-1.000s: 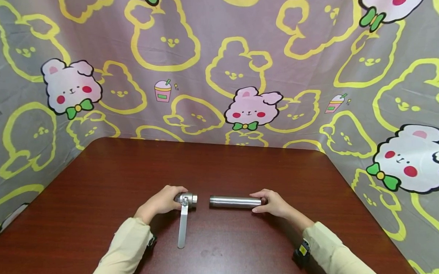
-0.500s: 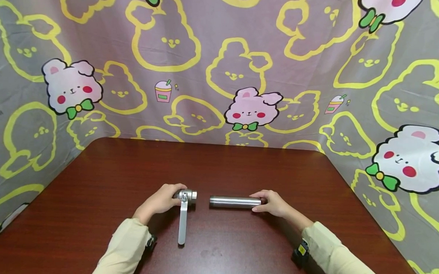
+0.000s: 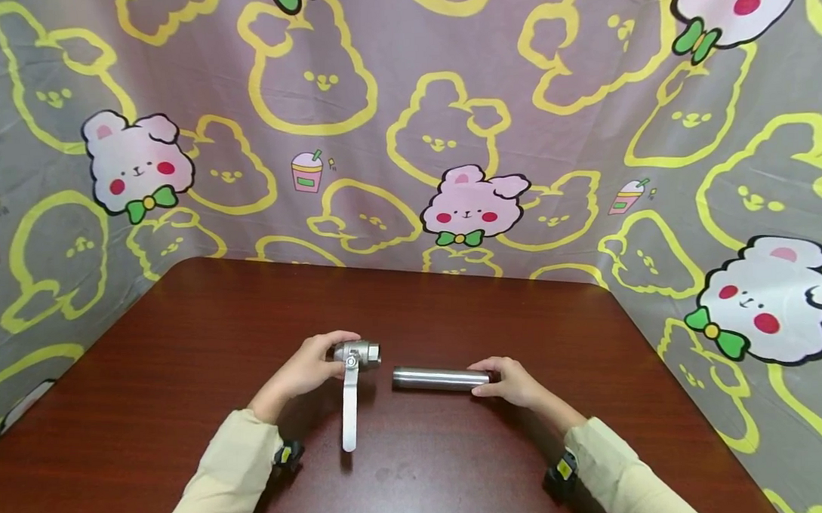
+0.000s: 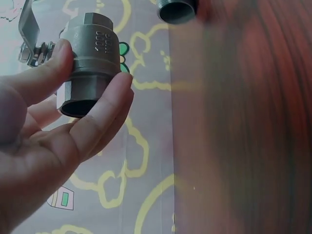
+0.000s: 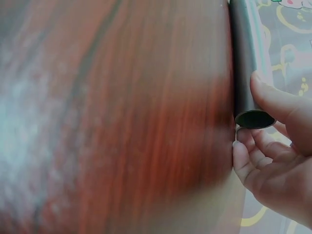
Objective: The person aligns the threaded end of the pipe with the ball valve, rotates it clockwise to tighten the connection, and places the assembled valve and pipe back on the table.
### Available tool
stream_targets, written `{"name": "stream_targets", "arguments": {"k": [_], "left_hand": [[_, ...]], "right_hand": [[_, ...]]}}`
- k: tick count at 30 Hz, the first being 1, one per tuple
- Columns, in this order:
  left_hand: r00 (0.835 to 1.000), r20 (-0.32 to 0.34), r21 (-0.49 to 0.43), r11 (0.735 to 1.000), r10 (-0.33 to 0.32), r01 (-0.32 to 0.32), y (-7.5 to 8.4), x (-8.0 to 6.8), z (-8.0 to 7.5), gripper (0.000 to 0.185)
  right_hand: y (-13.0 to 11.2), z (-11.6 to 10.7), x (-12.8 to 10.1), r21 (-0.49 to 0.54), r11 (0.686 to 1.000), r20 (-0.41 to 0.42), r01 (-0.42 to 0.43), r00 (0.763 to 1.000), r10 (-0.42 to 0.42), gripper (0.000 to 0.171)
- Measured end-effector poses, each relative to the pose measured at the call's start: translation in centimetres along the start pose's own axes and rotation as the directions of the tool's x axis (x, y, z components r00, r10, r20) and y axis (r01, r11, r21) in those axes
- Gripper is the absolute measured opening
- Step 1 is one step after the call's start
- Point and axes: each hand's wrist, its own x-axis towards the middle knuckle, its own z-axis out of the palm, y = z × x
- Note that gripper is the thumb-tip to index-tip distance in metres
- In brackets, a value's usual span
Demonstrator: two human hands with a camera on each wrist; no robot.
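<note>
My left hand (image 3: 308, 369) grips a steel ball valve (image 3: 360, 355) by its body and holds it a little above the brown table (image 3: 183, 347); its long flat lever handle (image 3: 349, 413) hangs down toward me. In the left wrist view the thumb and fingers (image 4: 97, 117) wrap the valve body (image 4: 90, 63). A steel pipe (image 3: 437, 378) lies on the table to the valve's right. My right hand (image 3: 507, 381) holds the pipe's right end, thumb on top, as the right wrist view shows at the pipe's open end (image 5: 253, 118).
A cartoon-rabbit cloth (image 3: 447, 134) hangs behind and around the table on three sides. Both arms wear cream sleeves with a dark wrist device (image 3: 561, 474). The pipe's near end (image 4: 176, 10) shows at the top of the left wrist view.
My left hand has lifted the valve off the table and carried it slightly right, toward the pipe's left end. The pipe and my right hand have stayed in place.
</note>
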Motion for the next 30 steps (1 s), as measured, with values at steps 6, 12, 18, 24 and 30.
{"name": "stream_targets", "arguments": {"k": [6, 12, 18, 24, 30], "left_hand": [[0.998, -0.048, -0.030, 0.998, -0.050, 0.049, 0.8, -0.1, 0.2, 0.047], [0.990, -0.083, -0.151, 0.984, -0.112, 0.098, 1.0, -0.2, 0.2, 0.046], [0.989, -0.104, -0.191, 0.978, -0.101, 0.080, 1.4, -0.4, 0.1, 0.047], [0.986, -0.129, -0.227, 0.971, -0.105, 0.074, 1.7, -0.4, 0.1, 0.048], [0.982, -0.150, -0.260, 0.963, -0.117, 0.075, 1.9, -0.3, 0.3, 0.048]], "right_hand": [[-1.0, -0.1, -0.3, 0.073, 0.997, 0.004, -0.024, 1.000, 0.024, 0.032], [-1.0, 0.2, -0.5, 0.351, 0.926, 0.045, -0.135, 0.991, 0.128, 0.033], [-1.1, 0.9, -0.8, 0.689, 0.700, 0.062, -0.187, 0.978, 0.200, 0.038], [-1.6, 1.1, -1.3, 0.815, 0.562, 0.017, -0.140, 0.976, 0.218, 0.029], [-2.0, 0.2, -1.8, 0.849, 0.523, -0.080, -0.080, 0.958, 0.277, 0.020]]}}
